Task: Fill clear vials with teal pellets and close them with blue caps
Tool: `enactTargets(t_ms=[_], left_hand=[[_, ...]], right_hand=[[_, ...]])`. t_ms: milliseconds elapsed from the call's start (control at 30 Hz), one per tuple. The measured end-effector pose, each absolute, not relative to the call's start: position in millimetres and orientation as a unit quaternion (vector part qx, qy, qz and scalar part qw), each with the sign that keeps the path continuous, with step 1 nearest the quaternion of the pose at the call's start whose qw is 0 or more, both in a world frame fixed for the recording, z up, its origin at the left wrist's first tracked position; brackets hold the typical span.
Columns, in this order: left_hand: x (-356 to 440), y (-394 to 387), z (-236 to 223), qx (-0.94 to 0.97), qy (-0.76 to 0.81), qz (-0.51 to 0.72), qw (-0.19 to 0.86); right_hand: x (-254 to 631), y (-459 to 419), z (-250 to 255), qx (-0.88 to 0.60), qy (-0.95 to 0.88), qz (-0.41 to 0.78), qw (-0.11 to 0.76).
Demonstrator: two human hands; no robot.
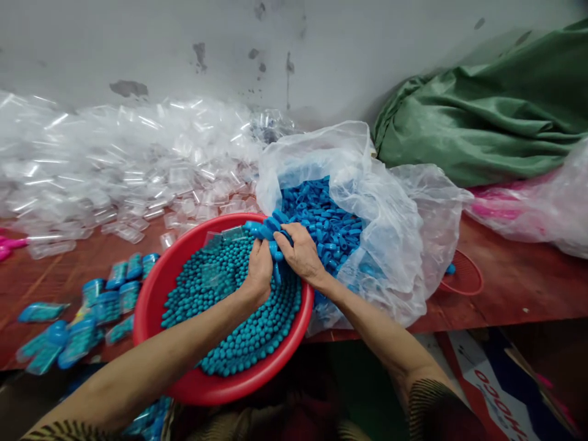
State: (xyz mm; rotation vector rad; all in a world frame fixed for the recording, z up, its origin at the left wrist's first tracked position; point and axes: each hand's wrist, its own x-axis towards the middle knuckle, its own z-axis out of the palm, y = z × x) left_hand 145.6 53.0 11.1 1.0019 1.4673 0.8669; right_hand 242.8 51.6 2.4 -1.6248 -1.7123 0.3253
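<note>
Both hands meet above the right rim of a red basin (143, 300) filled with small teal balls (239, 343). My right hand (301, 252) is closed around several blue plastic caps (269, 228), which stick out past its fingers. My left hand (261, 266) is closed against the same cluster, its fingertips partly hidden among the caps. Two clear plastic containers (212, 241) lie on the balls near the basin's far side. Right beside my right hand, a clear plastic bag (390, 226) lies open, full of similar blue pieces (316, 211).
Clear empty containers (138, 165) are heaped along the wall at the left. Filled containers (108, 306) with teal contents lie left of the basin on the red-brown table (514, 282). A red mesh basket (463, 275) and a green cloth (473, 122) are at the right.
</note>
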Motion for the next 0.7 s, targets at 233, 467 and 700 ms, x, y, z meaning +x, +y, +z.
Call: enactTargets(t_ms=[233, 467, 700], left_hand=[[125.7, 64.5, -3.8, 0.356, 0.617, 0.333, 0.617], [106.0, 60.8, 4.3, 0.389, 0.576, 0.315, 0.647], [75.9, 75.9, 17.8, 0.438, 0.574, 0.245, 0.647]], right_hand=[[231.9, 49.9, 1.5, -0.631, -0.767, -0.023, 0.117], [232.8, 48.8, -0.8, -0.598, -0.792, -0.007, 0.119], [229.2, 44.3, -8.3, -0.549, -0.835, -0.043, 0.022]])
